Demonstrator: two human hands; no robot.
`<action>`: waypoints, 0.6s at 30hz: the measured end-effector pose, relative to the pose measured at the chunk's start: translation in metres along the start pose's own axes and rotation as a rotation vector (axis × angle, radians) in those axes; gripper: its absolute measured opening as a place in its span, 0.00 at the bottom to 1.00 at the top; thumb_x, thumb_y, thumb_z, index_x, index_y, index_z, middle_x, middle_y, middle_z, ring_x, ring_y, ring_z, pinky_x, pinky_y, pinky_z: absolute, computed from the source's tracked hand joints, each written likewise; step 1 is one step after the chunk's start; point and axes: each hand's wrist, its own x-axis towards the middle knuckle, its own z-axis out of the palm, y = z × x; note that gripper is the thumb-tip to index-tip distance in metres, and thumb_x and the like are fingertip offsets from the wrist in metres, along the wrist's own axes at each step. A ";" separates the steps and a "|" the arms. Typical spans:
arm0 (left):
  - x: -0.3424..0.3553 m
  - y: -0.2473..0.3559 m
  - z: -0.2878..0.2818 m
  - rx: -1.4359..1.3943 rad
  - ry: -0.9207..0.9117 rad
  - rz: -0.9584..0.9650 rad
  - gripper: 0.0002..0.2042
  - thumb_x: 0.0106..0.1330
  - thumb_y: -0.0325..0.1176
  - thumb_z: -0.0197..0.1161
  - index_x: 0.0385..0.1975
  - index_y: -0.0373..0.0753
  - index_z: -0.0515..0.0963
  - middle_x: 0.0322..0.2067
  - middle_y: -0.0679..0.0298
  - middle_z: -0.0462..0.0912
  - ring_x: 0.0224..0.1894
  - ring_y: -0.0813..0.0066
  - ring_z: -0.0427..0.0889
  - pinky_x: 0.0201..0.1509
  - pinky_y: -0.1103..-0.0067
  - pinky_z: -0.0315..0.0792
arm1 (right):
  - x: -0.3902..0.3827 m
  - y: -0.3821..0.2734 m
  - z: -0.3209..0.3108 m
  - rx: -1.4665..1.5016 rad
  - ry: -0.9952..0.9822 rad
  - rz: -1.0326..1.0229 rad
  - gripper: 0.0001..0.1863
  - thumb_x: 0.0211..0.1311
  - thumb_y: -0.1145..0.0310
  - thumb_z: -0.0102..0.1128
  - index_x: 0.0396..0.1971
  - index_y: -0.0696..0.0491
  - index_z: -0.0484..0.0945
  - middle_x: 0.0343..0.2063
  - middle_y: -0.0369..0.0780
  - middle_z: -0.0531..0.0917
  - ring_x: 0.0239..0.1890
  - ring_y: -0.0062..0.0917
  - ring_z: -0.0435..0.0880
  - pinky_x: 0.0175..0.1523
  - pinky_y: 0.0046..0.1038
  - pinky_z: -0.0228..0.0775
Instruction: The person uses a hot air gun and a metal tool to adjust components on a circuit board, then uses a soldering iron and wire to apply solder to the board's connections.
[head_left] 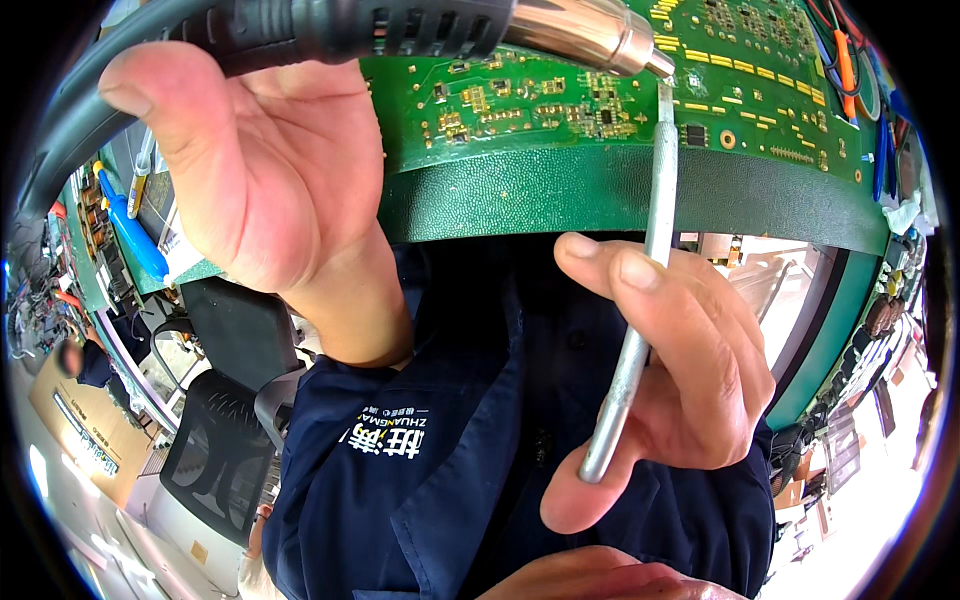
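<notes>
In my left hand (pixel 275 165) is a hot-air gun (pixel 430 25) with a black ribbed handle and a coppery metal barrel. My thumb shows at its near side, while the gun hides most of the fingers. Its narrow nozzle points right, at a green circuit board (pixel 540 125) with gold pads and small black chips. My right hand (pixel 690 350) is closed around a slim silver craft knife (pixel 655 215) with a knurled grip. The knife slants up to the board, its flat tip right by the nozzle's end, over a whitish spot on the board.
The board lies on a green bench edge (pixel 600 195). A blue-handled tool (pixel 130 225) lies at the left, and an orange-handled tool (pixel 845 65) at the far right. Black office chairs (pixel 225 450) stand at the lower left; another person (pixel 95 365) is farther off.
</notes>
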 end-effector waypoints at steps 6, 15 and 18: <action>-0.001 -0.001 0.000 0.007 -0.011 -0.008 0.30 0.68 0.52 0.57 0.61 0.35 0.68 0.57 0.50 0.73 0.62 0.48 0.69 0.67 0.52 0.62 | 0.003 -0.013 0.004 -0.045 -0.015 0.122 0.53 0.49 0.25 0.51 0.46 0.71 0.72 0.28 0.54 0.85 0.27 0.39 0.86 0.32 0.30 0.80; 0.000 0.001 -0.003 0.016 -0.023 -0.012 0.29 0.69 0.52 0.57 0.61 0.35 0.68 0.57 0.51 0.74 0.61 0.49 0.70 0.66 0.53 0.63 | 0.001 -0.012 0.008 -0.073 -0.004 0.117 0.52 0.53 0.27 0.51 0.46 0.72 0.72 0.28 0.55 0.85 0.27 0.40 0.87 0.32 0.31 0.81; 0.000 0.001 -0.003 0.020 -0.031 -0.014 0.29 0.69 0.52 0.56 0.61 0.36 0.68 0.57 0.51 0.74 0.61 0.49 0.70 0.66 0.53 0.63 | 0.003 -0.002 0.014 -0.100 0.043 -0.021 0.51 0.54 0.29 0.51 0.46 0.73 0.72 0.27 0.56 0.84 0.27 0.41 0.87 0.31 0.32 0.81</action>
